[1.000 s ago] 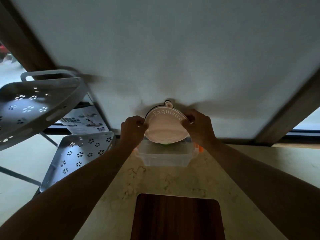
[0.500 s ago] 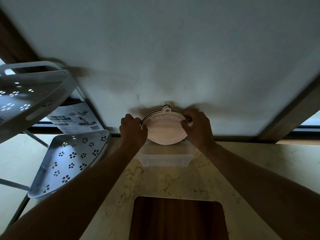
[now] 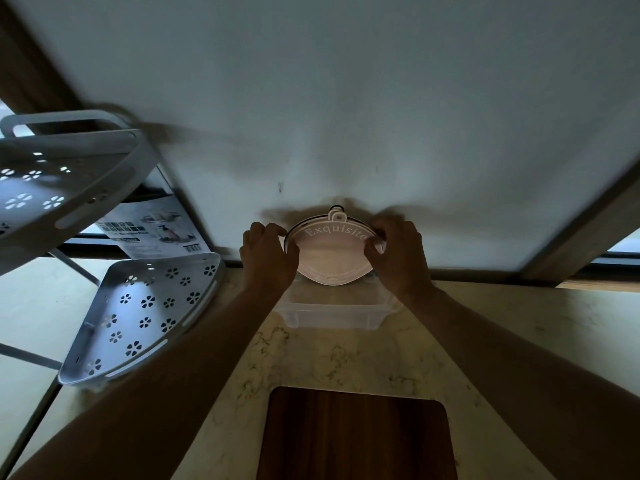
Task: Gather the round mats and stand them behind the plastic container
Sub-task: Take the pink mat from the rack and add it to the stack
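Note:
A stack of round mats [image 3: 330,252] stands on edge against the white wall, behind the clear plastic container [image 3: 332,315]. The front mat is pale pink with the word "Exquisite" and a small hanging tab on top; a dark rim of another mat shows behind it. My left hand [image 3: 268,258] grips the stack's left edge. On the right edge my right hand [image 3: 398,256] pinches it. The mats' lower part is hidden behind the container's back wall.
A white perforated corner rack [image 3: 138,317] with a second shelf [image 3: 59,188] above it stands at the left, a printed box [image 3: 156,230] behind it. A dark wooden cutting board [image 3: 353,434] lies near me on the marble counter [image 3: 502,341]. A wooden frame [image 3: 581,233] runs along the right.
The mats have gone back and down, from above the container to against the wall behind it. Both hands moved with them and keep their hold.

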A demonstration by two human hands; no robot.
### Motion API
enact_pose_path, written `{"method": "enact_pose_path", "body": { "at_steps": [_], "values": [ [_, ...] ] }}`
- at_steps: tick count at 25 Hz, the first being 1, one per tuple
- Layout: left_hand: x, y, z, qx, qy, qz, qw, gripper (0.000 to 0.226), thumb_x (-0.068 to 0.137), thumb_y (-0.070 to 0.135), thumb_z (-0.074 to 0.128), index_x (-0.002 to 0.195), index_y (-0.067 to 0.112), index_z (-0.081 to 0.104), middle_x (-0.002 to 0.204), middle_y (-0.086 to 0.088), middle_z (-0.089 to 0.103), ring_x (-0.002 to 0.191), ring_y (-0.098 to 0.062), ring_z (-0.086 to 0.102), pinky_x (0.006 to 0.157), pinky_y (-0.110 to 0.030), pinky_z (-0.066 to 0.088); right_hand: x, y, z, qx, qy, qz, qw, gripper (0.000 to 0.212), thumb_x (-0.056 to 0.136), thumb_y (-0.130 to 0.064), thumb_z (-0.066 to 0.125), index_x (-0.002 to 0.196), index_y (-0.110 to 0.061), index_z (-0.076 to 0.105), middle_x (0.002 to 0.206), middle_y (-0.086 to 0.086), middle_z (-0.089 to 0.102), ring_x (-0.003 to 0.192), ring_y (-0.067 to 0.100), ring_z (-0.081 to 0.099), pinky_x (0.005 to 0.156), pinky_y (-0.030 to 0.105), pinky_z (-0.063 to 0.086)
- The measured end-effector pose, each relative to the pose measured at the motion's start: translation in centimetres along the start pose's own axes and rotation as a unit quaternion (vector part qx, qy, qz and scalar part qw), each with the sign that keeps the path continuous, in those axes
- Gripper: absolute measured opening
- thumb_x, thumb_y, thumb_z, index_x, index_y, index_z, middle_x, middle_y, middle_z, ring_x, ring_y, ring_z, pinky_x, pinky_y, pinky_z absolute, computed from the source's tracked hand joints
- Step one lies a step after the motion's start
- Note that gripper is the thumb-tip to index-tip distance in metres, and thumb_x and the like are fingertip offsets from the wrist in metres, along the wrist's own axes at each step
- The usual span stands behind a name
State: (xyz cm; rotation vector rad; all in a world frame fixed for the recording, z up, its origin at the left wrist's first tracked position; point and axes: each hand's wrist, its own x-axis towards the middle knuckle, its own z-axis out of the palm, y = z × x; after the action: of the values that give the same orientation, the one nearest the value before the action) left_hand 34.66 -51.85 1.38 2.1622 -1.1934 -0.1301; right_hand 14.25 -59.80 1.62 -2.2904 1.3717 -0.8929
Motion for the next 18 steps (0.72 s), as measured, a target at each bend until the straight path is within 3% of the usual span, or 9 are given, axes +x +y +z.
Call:
{"method": "enact_pose_path", "body": {
  "at_steps": [8,18],
  "values": [
    [0.2,0.2,-1.3,-0.018,-0.019,-0.019,0.999,0.034,0.087,0.031,0.066,0.116,0.015,0.060,0.115,-0.012,0.056,0.109,-0.028,0.051,0.094,-0.047,0.044,-0.9,-0.7,-1.2,-0.036,-0.053,-0.001,0.998,0.046,0.082,-0.021,0.071,0.124,-0.009,0.055,0.126,0.014,0.054,0.112,0.033,0.051,0.095,0.047,0.043],
    [-3.9,2.1,-7.4,0.007,-0.087,0.042,0.995,0.045,0.087,0.022,0.064,0.129,0.011,0.054,0.130,-0.016,0.054,0.112,-0.033,0.057,0.096,-0.050,0.049,-2.9,-4.3,-7.1,-0.075,-0.152,0.020,0.985,0.072,0.088,-0.034,0.066,0.146,-0.005,0.033,0.147,0.019,0.039,0.134,0.036,0.039,0.110,0.045,0.035]
  ]
}}
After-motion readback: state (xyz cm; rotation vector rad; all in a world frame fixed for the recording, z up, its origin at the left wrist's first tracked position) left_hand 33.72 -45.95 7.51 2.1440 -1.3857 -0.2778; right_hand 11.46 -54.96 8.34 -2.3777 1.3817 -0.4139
